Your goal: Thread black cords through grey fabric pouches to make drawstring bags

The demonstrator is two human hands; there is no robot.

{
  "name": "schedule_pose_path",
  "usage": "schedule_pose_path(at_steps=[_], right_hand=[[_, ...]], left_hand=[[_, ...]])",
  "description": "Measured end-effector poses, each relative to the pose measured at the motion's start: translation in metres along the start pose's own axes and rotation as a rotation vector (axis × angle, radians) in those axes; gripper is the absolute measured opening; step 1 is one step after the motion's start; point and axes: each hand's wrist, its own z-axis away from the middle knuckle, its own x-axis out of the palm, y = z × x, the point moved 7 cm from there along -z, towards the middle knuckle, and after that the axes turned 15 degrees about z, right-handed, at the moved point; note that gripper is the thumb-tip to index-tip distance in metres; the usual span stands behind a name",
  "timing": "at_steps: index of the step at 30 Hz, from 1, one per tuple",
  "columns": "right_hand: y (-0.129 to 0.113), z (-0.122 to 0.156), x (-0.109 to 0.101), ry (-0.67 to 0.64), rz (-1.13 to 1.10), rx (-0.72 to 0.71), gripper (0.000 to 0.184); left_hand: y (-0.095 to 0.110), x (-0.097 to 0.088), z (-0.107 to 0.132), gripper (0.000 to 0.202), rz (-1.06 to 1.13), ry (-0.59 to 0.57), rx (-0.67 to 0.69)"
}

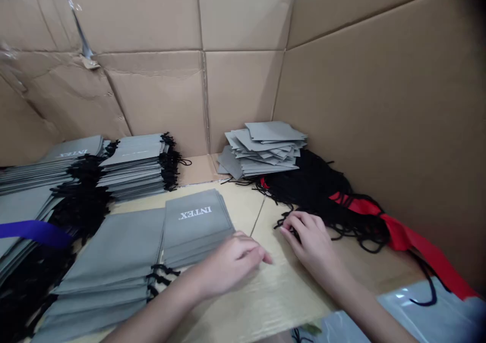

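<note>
The right hand (309,236) is hovering at the black drawstring cords (304,188), its fingers curled close together at their loose ends; whether they are pinching any, I cannot tell. The left hand (231,264) is nearer the stack of grey INTEX drawstring pouches (197,226), its loosely bunched fingers just beside the stack, whose long axis is pointing away from the person, on a corrugated cardboard sheet (281,302).

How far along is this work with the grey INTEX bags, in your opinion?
Done, it seems: the stacked grey INTEX drawstring pouches, cords attached. In hand: the right hand touches loose black cords, and the left hand is beside the front stack. Left: a messy pile of grey pieces, no cords showing, and those cords.
</note>
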Motion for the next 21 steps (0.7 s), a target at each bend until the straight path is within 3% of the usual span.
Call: schedule_pose_path(at_steps=[3,4,6,9,13,17,21], right_hand=[[-0.036,0.003,-0.024,-0.019,-0.149,-0.049,0.014],[-0.049,0.004,-0.031,-0.035,-0.177,-0.097,0.015],[-0.075,0.008,-0.048,0.052,-0.180,-0.219,0.011],[-0.103,0.016,-0.061,0.140,-0.167,-0.399,0.016],[-0.116,0.022,-0.048,-0.020,-0.203,-0.423,0.013],[-0.124,0.023,-0.036,-0.148,-0.263,-0.419,0.014],[-0.109,-0.007,-0.024,-0.227,-0.302,-0.379,0.019]], left_hand=[[-0.029,0.012,-0.010,0.040,0.540,0.015,-0.247],[-0.035,0.014,-0.011,0.044,0.670,0.044,-0.301],[-0.042,0.014,-0.009,0.045,0.832,0.130,-0.352],[-0.043,0.003,-0.002,0.038,0.981,0.241,-0.306],[-0.040,-0.020,0.009,0.030,1.190,0.298,-0.190],[-0.047,-0.055,0.022,0.038,1.182,0.408,-0.157],[-0.054,-0.098,0.041,0.047,0.795,0.592,-0.196]])
